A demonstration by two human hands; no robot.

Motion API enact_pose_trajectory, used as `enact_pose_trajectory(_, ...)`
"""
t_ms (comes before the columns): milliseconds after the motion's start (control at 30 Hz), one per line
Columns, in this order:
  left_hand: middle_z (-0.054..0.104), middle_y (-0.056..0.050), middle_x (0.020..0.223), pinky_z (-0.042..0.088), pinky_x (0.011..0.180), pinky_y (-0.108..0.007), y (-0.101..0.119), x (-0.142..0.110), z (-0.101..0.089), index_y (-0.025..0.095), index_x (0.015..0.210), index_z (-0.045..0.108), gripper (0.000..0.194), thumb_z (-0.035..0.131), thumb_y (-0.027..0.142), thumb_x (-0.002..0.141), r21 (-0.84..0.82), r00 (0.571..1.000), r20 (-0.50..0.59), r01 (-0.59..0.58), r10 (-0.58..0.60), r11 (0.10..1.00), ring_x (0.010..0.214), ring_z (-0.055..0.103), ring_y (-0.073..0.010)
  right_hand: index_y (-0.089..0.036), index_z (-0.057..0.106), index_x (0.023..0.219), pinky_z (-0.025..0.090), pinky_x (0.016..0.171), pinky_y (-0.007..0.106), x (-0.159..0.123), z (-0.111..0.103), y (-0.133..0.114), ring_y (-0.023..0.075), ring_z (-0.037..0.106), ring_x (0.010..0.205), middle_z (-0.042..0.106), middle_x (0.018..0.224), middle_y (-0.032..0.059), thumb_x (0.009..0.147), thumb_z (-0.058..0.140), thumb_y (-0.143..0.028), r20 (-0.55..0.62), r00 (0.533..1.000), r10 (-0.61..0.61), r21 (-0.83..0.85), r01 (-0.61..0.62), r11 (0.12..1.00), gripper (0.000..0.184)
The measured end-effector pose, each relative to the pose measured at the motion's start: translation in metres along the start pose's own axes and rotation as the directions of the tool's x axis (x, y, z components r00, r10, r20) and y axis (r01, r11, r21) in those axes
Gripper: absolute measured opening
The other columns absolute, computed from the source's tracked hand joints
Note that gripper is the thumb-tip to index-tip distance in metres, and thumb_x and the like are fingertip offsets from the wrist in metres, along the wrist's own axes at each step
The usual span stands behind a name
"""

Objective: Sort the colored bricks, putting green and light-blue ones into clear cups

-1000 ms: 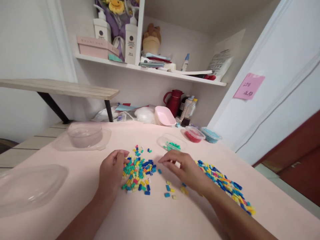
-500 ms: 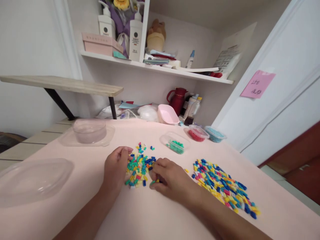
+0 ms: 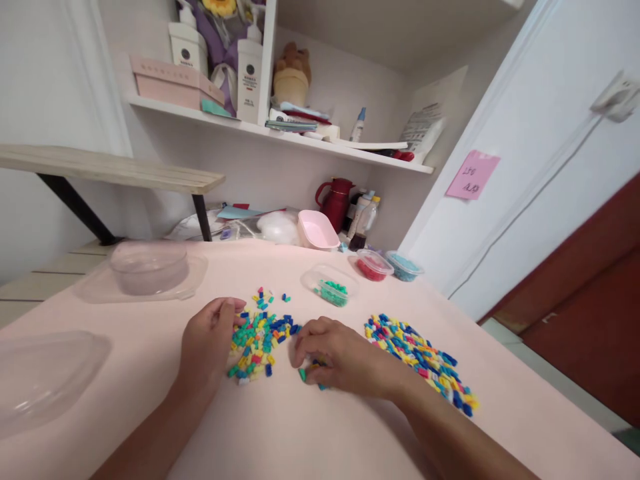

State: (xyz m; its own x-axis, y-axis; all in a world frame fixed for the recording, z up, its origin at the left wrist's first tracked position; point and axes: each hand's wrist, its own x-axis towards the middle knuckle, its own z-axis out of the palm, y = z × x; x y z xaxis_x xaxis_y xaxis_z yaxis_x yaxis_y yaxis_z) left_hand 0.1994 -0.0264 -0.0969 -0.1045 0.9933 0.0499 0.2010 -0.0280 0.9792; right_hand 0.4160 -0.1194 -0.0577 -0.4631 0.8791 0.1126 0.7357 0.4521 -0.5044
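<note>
Two hands (image 3: 207, 343) (image 3: 343, 357) flank one of two brick piles (image 3: 257, 339) (image 3: 423, 357) before three loaded tubs (image 3: 320, 272) (image 3: 383, 264) (image 3: 406, 264).

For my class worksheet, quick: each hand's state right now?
Left hand: half-curled at the central block pile; any hold cannot be told.
Right hand: curled over a few loose blocks; grip cannot be told.

The light is soft — the clear plastic dish (image 3: 55, 390) shines. Faint shadows touch the pink table (image 3: 270, 433). The edges look stretched.
</note>
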Motion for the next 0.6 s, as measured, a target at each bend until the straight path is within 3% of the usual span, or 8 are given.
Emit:
enact_pose_trajectory(200,0.072,-0.002,0.074,0.047,0.065,-0.030,0.005,-0.001,-0.001,0.024,0.085,0.070,0.032,0.052,0.050,0.078,0.033,0.999,0.005,0.040,-0.040,0.999,0.080,0.068,-0.0225,-0.023,0.073,0.081,0.046,0.087,0.028,0.003,0.000,-0.001,0.0170,0.064,0.093,0.070,0.093,0.0009,0.073,0.079,-0.012,-0.080,0.996,-0.028,0.074,0.034,0.997,0.014)
enact_pose_trajectory(300,0.072,-0.002,0.074,0.047,0.067,-0.032,0.005,-0.001,-0.001,0.024,0.085,0.070,0.033,0.051,0.051,0.077,0.042,0.999,0.007,0.036,-0.037,0.998,0.080,0.069,-0.0233,-0.022,0.071,0.077,0.047,0.074,0.026,0.001,-0.013,0.008,0.0154,0.062,0.081,0.068,0.084,0.0010,0.079,0.075,-0.020,-0.230,0.971,0.059,0.197,-0.013,0.980,0.004)
enact_pose_trajectory(367,0.073,-0.001,0.074,0.048,0.073,-0.033,0.005,0.000,0.000,0.024,0.084,0.070,0.033,0.051,0.051,0.077,0.040,1.000,0.006,0.015,-0.015,0.999,0.082,0.069,-0.0233,-0.021,0.069,0.077,0.044,0.062,0.025,0.000,-0.024,0.020,0.0138,0.056,0.068,0.064,0.074,-0.0002,0.082,0.070,-0.027,-0.415,0.886,0.209,0.266,-0.102,0.959,0.009)
enact_pose_trajectory(433,0.073,-0.001,0.075,0.049,0.077,-0.035,0.004,0.001,0.000,0.025,0.084,0.070,0.033,0.052,0.051,0.076,0.038,1.000,0.006,0.009,-0.009,0.999,0.083,0.069,-0.0234,-0.020,0.067,0.078,0.040,0.054,0.024,-0.002,-0.034,0.036,0.0127,0.050,0.059,0.060,0.067,-0.0017,0.083,0.068,-0.034,-0.603,0.723,0.336,0.314,-0.172,0.934,0.015)
enact_pose_trajectory(500,0.074,-0.001,0.077,0.049,0.078,-0.036,0.004,0.001,0.001,0.026,0.084,0.070,0.033,0.052,0.051,0.075,0.031,1.000,0.013,0.019,-0.020,0.999,0.085,0.069,-0.0238,-0.019,0.067,0.080,0.040,0.053,0.025,-0.003,-0.041,0.053,0.0134,0.049,0.058,0.058,0.064,-0.0018,0.082,0.067,-0.038,-0.736,0.563,0.376,0.306,-0.218,0.927,0.019)
enact_pose_trajectory(533,0.074,-0.001,0.078,0.049,0.078,-0.036,0.003,0.001,0.000,0.026,0.084,0.071,0.033,0.052,0.051,0.074,0.028,1.000,0.015,0.024,-0.025,0.999,0.085,0.069,-0.0241,-0.019,0.068,0.083,0.042,0.054,0.026,-0.004,-0.044,0.061,0.0140,0.050,0.059,0.058,0.065,-0.0013,0.082,0.067,-0.038,-0.773,0.516,0.369,0.281,-0.242,0.929,0.019)
enact_pose_trajectory(600,0.074,-0.001,0.077,0.049,0.079,-0.037,0.003,0.002,0.000,0.026,0.084,0.071,0.034,0.052,0.052,0.073,0.035,0.999,0.015,0.035,-0.036,0.999,0.085,0.069,-0.0246,-0.019,0.070,0.098,0.046,0.059,0.028,-0.005,-0.046,0.072,0.0146,0.054,0.060,0.063,0.073,0.0002,0.083,0.064,-0.037,-0.794,0.497,0.349,0.231,-0.285,0.930,0.025)
